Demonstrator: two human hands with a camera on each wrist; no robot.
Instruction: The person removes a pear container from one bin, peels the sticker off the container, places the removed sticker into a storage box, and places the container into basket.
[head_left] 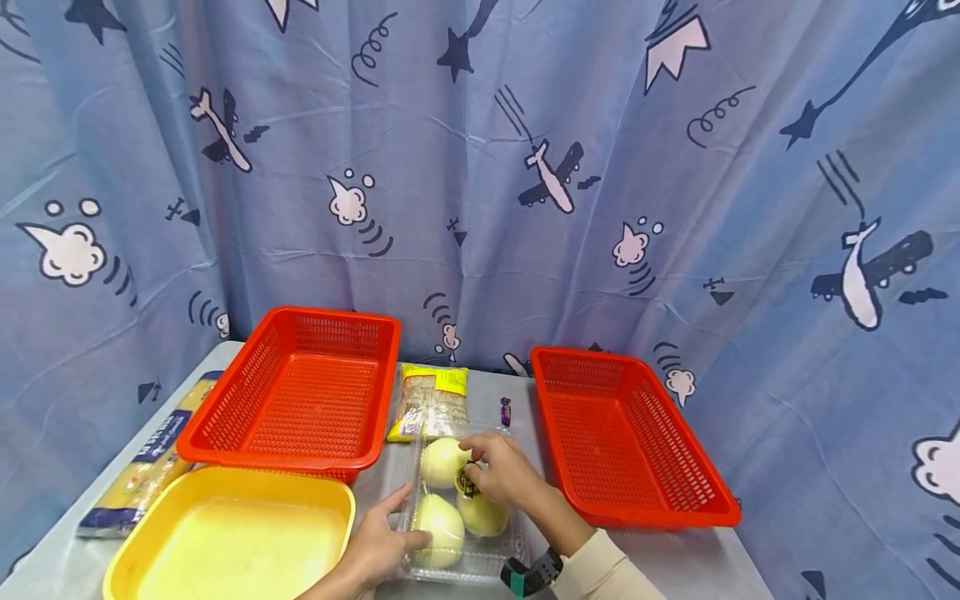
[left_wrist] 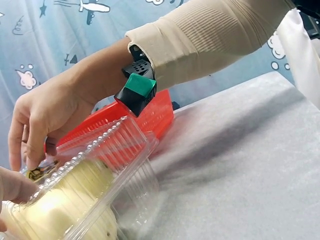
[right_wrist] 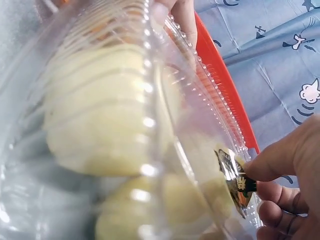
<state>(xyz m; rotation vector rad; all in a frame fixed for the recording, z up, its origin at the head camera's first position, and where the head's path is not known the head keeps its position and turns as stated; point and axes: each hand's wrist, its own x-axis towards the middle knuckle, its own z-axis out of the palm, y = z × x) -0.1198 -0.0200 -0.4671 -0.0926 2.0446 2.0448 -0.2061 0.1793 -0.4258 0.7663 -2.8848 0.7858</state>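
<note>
A clear plastic clamshell box [head_left: 472,567] with several pale yellow pears [head_left: 438,532] inside sits at the front middle of the table. On its lid is a round black-and-gold sticker [right_wrist: 235,181]. My right hand [head_left: 501,471] reaches over the lid, its thumb and fingertips pinching the sticker at its edge in the right wrist view. My left hand [head_left: 381,540] grips the box by its left side, thumb over the lid; in the left wrist view only part of that thumb [left_wrist: 16,187] shows at the edge.
Red plastic baskets stand at the back left [head_left: 392,392] and right [head_left: 738,507]. A yellow tub [head_left: 345,500] is left of the box. Behind the box lie a yellow-edged food bag [head_left: 435,400] and a small purple-wrapped sweet [head_left: 506,412]. A long printed packet [head_left: 142,475] lies far left.
</note>
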